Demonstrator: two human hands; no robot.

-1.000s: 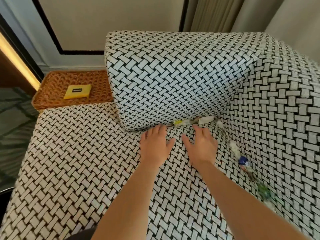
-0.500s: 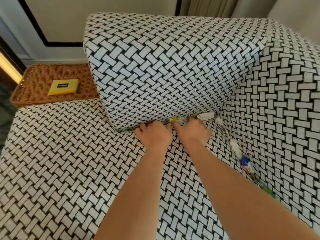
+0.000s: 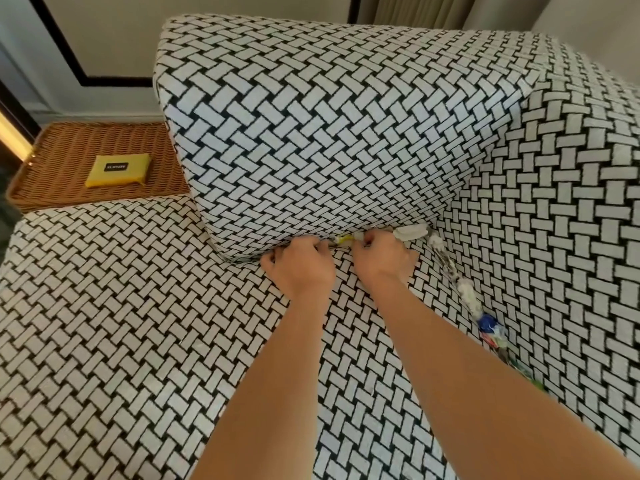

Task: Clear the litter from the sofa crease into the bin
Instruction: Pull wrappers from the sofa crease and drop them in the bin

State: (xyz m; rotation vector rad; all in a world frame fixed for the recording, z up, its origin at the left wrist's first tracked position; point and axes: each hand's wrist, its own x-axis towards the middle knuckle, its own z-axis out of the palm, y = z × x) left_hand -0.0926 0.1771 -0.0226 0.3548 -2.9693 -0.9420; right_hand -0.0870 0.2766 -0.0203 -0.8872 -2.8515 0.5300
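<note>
Litter is wedged in the sofa crease under the back cushion [image 3: 329,133]. A yellow-and-white wrapper [image 3: 344,239] lies between my hands. My right hand [image 3: 382,259] has its fingers curled at the wrapper's right end and pinches it. My left hand [image 3: 301,266] has its fingers curled down into the crease just left of the wrapper; its fingertips are hidden. A white paper scrap [image 3: 411,231] sticks out beside my right hand. More litter runs down the side crease: a white crumpled piece [image 3: 465,293], a blue piece [image 3: 487,322] and green bits [image 3: 533,379]. No bin is in view.
The sofa seat [image 3: 121,323] spreads wide to the left and front. The armrest [image 3: 571,220] rises on the right. A wicker tray [image 3: 69,195] with a yellow packet [image 3: 118,169] stands at the far left behind the seat.
Both hands moved forward from flat on the seat to the crease, and their fingers curled in at the yellow wrapper. The view drew closer to the cushion.
</note>
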